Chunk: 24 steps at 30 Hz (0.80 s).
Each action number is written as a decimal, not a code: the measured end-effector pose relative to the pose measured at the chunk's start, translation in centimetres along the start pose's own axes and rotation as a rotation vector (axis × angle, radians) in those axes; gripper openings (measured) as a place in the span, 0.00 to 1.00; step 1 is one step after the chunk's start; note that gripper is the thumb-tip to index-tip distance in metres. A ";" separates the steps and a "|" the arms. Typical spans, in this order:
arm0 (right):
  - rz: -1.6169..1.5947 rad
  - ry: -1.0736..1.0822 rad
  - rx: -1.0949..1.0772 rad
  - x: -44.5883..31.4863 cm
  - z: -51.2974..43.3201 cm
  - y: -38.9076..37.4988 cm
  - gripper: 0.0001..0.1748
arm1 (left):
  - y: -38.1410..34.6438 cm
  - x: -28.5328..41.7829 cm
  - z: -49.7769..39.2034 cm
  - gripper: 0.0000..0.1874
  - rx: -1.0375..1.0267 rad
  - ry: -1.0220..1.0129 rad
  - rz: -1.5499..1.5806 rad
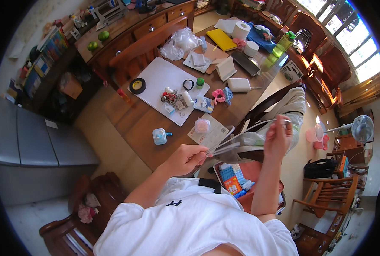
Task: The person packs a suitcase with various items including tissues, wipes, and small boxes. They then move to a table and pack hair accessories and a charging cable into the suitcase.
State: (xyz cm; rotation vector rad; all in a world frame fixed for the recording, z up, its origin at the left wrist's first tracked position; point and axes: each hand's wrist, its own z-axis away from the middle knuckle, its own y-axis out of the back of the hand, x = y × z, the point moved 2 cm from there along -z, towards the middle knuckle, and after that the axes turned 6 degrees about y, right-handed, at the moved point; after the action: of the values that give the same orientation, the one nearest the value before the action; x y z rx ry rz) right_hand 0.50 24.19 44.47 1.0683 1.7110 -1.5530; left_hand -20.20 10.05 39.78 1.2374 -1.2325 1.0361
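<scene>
A thin white cable (245,129) is stretched between my two hands. My left hand (190,157), above the near edge of the wooden table, is closed on its looped strands. Raised to the right, my right hand (277,137) grips the other end, where a small shiny part shows near the fingertips. Just beyond my left hand, a small pink clear case (202,126) rests on a printed card (209,134). A light-blue case (160,136) with a loop sits on the wood to the left.
The wooden table (129,124) bears a white sheet (158,73) with black tape (137,85) and keys (175,100). Behind are a power bank (238,84), a yellow notebook (221,40) and a green bottle (283,44). An open suitcase (250,169) lies below, right of the table.
</scene>
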 end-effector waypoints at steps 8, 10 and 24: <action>0.174 -0.276 -0.380 -0.4 0.5 3.5 0.03 | 0.3 -1.3 -0.1 0.15 0.056 0.103 0.739; 0.297 -0.344 -0.487 0.4 1.8 3.3 0.08 | -0.1 -1.0 -0.7 0.17 0.142 0.120 0.801; -0.012 -0.731 -0.228 8.0 8.8 1.2 0.25 | -4.8 -2.0 -1.1 0.25 0.142 0.048 0.781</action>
State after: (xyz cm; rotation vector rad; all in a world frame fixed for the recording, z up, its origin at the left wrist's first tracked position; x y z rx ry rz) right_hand -3.32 16.93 35.76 0.3032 1.3261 -1.4588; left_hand -15.56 10.84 37.43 0.8179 -1.6742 1.7225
